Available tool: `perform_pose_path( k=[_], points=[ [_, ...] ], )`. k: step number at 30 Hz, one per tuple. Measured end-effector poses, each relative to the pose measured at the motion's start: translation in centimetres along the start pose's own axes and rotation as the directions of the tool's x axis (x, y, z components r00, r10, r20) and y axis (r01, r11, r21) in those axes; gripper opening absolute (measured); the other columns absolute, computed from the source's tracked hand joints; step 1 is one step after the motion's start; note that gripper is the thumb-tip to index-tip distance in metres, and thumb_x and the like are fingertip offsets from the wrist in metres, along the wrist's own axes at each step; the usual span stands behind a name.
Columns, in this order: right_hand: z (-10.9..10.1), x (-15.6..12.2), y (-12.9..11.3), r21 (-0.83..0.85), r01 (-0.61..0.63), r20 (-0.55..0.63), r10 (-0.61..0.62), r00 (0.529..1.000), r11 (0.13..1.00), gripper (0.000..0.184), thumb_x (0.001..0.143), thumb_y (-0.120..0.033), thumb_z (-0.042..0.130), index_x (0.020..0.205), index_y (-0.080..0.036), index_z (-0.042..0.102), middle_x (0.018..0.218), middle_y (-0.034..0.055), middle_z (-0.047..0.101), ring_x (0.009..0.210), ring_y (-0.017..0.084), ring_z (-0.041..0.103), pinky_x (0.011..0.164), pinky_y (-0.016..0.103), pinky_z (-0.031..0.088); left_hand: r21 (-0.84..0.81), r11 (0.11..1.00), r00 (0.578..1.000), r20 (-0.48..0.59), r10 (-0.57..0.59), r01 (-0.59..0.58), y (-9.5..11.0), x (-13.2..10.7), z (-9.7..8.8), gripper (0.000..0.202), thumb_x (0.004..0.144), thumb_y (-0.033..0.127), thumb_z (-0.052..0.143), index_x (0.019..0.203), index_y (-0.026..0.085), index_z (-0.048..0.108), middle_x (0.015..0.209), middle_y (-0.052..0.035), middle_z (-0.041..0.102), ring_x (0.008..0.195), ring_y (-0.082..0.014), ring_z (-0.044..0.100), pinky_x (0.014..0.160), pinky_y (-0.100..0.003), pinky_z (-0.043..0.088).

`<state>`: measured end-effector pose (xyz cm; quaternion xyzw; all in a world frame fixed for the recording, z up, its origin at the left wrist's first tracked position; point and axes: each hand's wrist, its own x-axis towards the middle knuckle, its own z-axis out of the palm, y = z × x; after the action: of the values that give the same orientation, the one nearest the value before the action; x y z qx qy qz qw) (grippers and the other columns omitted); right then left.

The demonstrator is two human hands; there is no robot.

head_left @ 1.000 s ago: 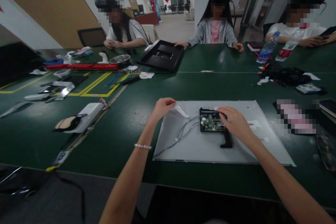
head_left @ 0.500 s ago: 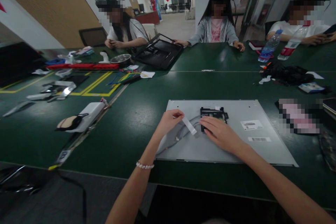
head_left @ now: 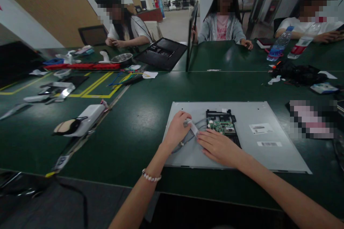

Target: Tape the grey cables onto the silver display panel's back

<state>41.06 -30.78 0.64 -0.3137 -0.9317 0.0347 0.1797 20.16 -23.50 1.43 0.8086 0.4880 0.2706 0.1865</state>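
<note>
My left hand (head_left: pixel 178 128) is closed, its fingertips pinching one end of a white flat strip (head_left: pixel 194 129). The strip slants down toward my right hand (head_left: pixel 219 146), whose fingers are stretched out over the panel and reach the strip's lower end. Below both hands lies a grey metal panel (head_left: pixel 247 155) with paper labels. On it sits a green circuit board (head_left: pixel 221 126) in a black frame, partly covered by my right hand. Grey cables (head_left: pixel 202 121) run from the board's left side beneath the strip and my left hand.
Left of the panel lie a white device (head_left: pixel 91 114) and metal pieces (head_left: pixel 61 91). A phone (head_left: pixel 311 118) and a black bundle (head_left: pixel 298 73) are on the right. Across the table, a person holds a thin black frame (head_left: pixel 191 37) upright beside a black casing (head_left: pixel 163 53). Bottles (head_left: pixel 279 44) stand there.
My right hand has slid left and down off the circuit board, uncovering it, to the strip's end. The person opposite has raised a thin black frame upright from the casing.
</note>
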Motion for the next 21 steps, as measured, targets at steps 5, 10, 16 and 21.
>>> perform_pose_path(
  k=[5, 10, 16, 21],
  points=[
    [0.23, 0.11, -0.17, -0.008, 0.012, -0.012, -0.012, 1.0, 1.0, 0.033, 0.096, -0.025, 0.047, 0.122, -0.013, 0.063, 0.126, 0.0113, 0.066, 0.121, 0.021, 0.057, 0.113, 0.042, 0.035, 0.031, 0.997, 0.987, 0.142, 0.068, -0.073, 0.03, 0.1, 0.11, 0.019, 0.088, 0.011, 0.045, 0.089, 0.02, 0.062, 0.093, -0.0052, 0.06, 0.091, -0.0194, 0.058, 0.086, -0.037, 0.048],
    [0.02, 0.2, -0.23, -0.031, 0.021, -0.022, -0.022, 1.0, 0.999, 0.032, 0.096, -0.023, 0.047, 0.121, -0.013, 0.063, 0.125, 0.0108, 0.066, 0.119, 0.021, 0.059, 0.113, 0.042, 0.036, 0.025, 0.995, 0.983, 0.157, 0.095, -0.1, 0.33, -0.08, -0.22, 0.014, 0.09, 0.019, 0.05, 0.097, 0.02, 0.061, 0.096, -0.0064, 0.059, 0.094, -0.0207, 0.058, 0.086, -0.037, 0.048],
    [-0.12, 0.35, -0.27, -0.081, 0.013, -0.052, -0.017, 0.998, 0.997, 0.035, 0.097, -0.023, 0.042, 0.124, -0.011, 0.061, 0.131, 0.012, 0.063, 0.123, 0.023, 0.056, 0.112, 0.042, 0.038, 0.022, 0.989, 0.971, 0.195, 0.139, -0.146, 0.49, -0.29, -0.43, 0.022, 0.085, 0.023, 0.061, 0.108, 0.021, 0.06, 0.104, -0.0064, 0.058, 0.102, -0.0231, 0.056, 0.092, -0.039, 0.047],
    [0.04, 0.44, -0.22, -0.063, 0.005, -0.029, -0.007, 1.0, 0.998, 0.035, 0.097, -0.023, 0.043, 0.125, -0.011, 0.061, 0.128, 0.0117, 0.064, 0.121, 0.022, 0.057, 0.111, 0.041, 0.039, 0.014, 0.989, 0.967, 0.21, 0.143, -0.149, 0.71, -0.34, -0.65, 0.022, 0.086, 0.022, 0.06, 0.108, 0.021, 0.06, 0.105, -0.0064, 0.058, 0.103, -0.0229, 0.055, 0.093, -0.039, 0.046]
  ],
)
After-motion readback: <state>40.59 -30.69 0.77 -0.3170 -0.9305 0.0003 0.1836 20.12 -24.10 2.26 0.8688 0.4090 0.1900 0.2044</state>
